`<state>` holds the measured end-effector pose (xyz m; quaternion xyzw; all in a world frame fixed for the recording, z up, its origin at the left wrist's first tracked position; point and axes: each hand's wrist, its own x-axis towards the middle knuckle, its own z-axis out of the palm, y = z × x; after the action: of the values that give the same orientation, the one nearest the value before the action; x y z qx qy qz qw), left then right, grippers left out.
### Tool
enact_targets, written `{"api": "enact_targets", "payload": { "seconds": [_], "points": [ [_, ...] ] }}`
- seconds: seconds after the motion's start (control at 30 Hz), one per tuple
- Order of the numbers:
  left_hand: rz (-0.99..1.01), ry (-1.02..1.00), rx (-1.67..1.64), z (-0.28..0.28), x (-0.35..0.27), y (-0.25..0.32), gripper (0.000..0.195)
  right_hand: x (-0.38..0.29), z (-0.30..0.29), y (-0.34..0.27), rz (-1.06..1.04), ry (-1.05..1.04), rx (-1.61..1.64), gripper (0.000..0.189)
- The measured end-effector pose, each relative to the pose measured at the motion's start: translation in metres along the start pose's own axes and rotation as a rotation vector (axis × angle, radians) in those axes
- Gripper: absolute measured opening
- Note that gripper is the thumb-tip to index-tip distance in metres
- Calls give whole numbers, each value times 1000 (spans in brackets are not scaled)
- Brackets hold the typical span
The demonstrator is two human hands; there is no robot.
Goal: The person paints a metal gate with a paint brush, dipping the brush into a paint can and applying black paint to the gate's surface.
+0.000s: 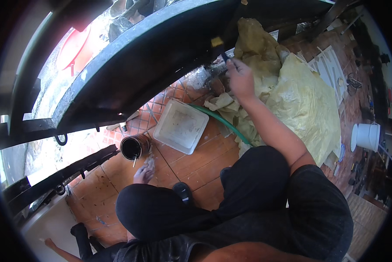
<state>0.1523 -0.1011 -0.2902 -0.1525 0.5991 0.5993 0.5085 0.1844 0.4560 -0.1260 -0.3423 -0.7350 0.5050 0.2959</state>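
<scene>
My right hand grips the dark handle of what looks like a paintbrush, yellow near its head, raised close to the underside of a curved black panel. Low on the left, my left hand has its fingers around a crumpled pale rag or plastic. Just beyond that hand stands an open tin can with dark contents and a light stick leaning at its rim. A whitish square plastic tub lies on the tiled floor between the can and a green hose.
Crumpled yellowish sheeting spreads at the right, beside my forearm. A black metal rail with rings crosses the left side. A white bucket is at the far right, a red basin at upper left. Another person's forearm shows at bottom left.
</scene>
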Motion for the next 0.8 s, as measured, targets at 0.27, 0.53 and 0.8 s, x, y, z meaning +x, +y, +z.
{"api": "enact_targets", "payload": {
  "seconds": [0.27, 0.53, 0.8],
  "points": [
    [128, 461, 437, 41, -158, 175, 29, 8, 6, 2, 62, -30, -227, 32],
    [1189, 1, 361, 206, -224, 332, 35, 30, -52, -113, 78, -284, -412, 27],
    [1609, 468, 98, 224, -136, 339, 24, -5, -16, -93, 153, -71, -358, 27]
  ]
}}
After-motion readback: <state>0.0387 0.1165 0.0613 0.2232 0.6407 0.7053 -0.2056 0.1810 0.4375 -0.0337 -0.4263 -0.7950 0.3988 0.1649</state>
